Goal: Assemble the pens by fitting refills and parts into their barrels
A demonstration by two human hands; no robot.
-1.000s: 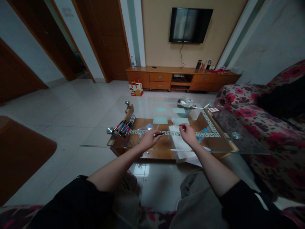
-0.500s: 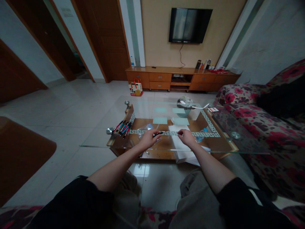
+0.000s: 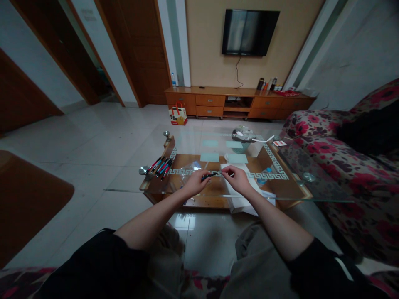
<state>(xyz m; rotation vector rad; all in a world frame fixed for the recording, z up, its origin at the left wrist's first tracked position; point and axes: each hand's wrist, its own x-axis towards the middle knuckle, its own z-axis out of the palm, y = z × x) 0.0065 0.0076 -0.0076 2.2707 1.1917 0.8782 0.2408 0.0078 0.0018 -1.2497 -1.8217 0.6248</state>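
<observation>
Over the near half of the glass coffee table (image 3: 124, 182), my left hand (image 3: 196, 182) is closed on a dark pen (image 3: 209, 176), whose tip points right. Close by on the right, my right hand (image 3: 238, 179) has thumb and fingers pinched together, a small gap from the pen's tip. Whatever sits in that pinch is too small to make out. A pile of pens (image 3: 160, 167), black, red and blue, lies on the table's left side. Under and around my left hand is a clear plastic bag (image 3: 187, 171).
Beneath the glass are a white box (image 3: 237, 201) and a bottle with a blue cap (image 3: 268, 171). A basket (image 3: 241, 147) with a plastic bag on it stands at the far right, near a red-and-white card (image 3: 279, 143). A flowered sofa (image 3: 314, 124) borders the right.
My right hand has moved left, closer to the pen's tip. My left hand keeps its hold, and a bit more of the pen shows.
</observation>
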